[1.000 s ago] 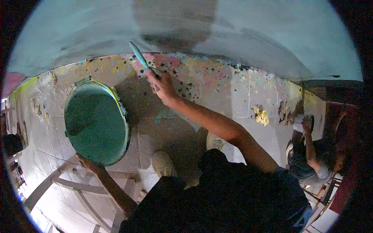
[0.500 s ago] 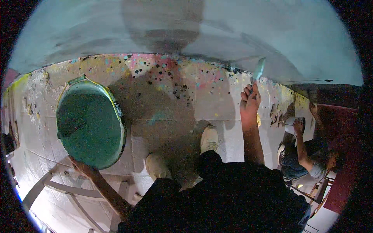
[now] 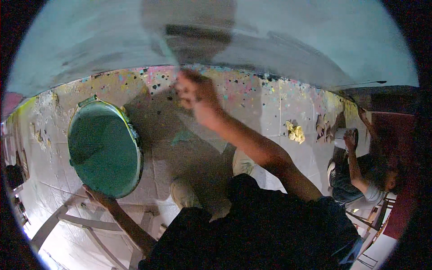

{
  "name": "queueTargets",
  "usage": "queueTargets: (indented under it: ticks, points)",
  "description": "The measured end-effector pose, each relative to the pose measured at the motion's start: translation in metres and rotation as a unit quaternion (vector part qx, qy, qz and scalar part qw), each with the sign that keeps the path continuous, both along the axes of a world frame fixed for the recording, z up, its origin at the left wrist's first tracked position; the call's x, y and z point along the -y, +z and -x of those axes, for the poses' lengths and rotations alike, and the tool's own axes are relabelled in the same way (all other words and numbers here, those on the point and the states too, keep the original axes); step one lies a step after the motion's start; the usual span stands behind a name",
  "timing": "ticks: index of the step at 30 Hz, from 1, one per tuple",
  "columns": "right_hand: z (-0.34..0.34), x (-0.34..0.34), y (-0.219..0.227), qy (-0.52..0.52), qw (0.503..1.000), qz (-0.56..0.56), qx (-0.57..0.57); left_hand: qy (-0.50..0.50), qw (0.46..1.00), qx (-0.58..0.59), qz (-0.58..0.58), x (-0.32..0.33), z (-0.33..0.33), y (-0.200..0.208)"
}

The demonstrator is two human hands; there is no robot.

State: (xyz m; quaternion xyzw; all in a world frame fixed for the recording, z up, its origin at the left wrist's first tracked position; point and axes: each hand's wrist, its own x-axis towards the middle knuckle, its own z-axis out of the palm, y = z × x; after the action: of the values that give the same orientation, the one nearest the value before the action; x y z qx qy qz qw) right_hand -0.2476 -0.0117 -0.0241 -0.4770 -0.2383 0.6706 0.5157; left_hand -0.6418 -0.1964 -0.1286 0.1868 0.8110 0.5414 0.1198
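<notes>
My left hand grips the near lower side of a large bucket, its fingers partly hidden beneath. The bucket has a wire handle and dark green paint inside. In my right hand, stretched far forward, is a paintbrush with a pale teal tip, blurred by motion. Its tip lies against or just before the blue-grey wall, above the wall's lower edge; I cannot tell whether it touches.
Paint spots cover the pale floor along the wall. Crumpled yellowish scrap lies to the right. Another person crouches there with a white pail. A wooden chair stands at the lower left. My shoes are below.
My right hand has swung left along the wall with the paintbrush, from right of centre to left of centre. The bucket and left hand have shifted only slightly.
</notes>
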Motion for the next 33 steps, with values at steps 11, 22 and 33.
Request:
queueTargets:
  ticks: [11, 22, 33]
  points:
    - [-0.249, 0.085, 0.011, -0.332, 0.927, -0.134, 0.117, -0.007, 0.998, 0.036, -0.057, 0.004, -0.005, 0.006]
    - [-0.004, -0.002, 0.010, 0.008, 0.999, -0.036, 0.034, -0.036, 0.994, 0.074, -0.078, -0.002, 0.000, 0.007]
    - [-0.193, 0.053, 0.030, -0.259, 0.954, -0.011, 0.151, -0.053, 0.996, -0.067, -0.021, 0.023, 0.031, -0.028]
